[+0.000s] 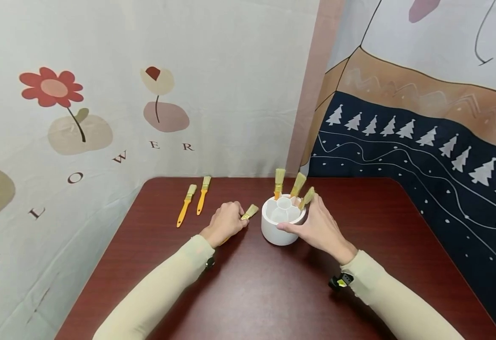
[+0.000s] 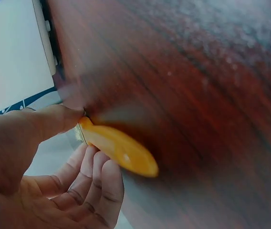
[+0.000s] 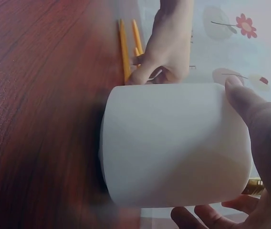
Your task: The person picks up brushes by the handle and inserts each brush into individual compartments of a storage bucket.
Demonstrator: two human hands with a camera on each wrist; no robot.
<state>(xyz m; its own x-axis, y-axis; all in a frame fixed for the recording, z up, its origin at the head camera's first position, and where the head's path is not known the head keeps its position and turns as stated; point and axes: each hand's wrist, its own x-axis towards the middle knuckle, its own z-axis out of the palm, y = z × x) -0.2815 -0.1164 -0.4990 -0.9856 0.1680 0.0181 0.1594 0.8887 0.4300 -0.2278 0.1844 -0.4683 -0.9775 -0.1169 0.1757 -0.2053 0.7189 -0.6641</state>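
A white round holder (image 1: pixel 282 220) with divided slots stands mid-table, with three yellow-handled brushes (image 1: pixel 297 184) upright in its far slots. My right hand (image 1: pixel 317 225) wraps its thumb and fingers around the holder (image 3: pixel 173 143). My left hand (image 1: pixel 224 223) lies just left of the holder and pinches a yellow-handled brush (image 1: pixel 249 212) low over the table, bristles toward the holder. In the left wrist view the orange handle (image 2: pixel 119 149) sits between thumb and fingers. Two more brushes (image 1: pixel 193 201) lie side by side at the far left.
The dark red wooden table (image 1: pixel 273 283) is backed by a flower-print cloth on the left and a tree-print cloth on the right. Both sleeves reach in from the near edge.
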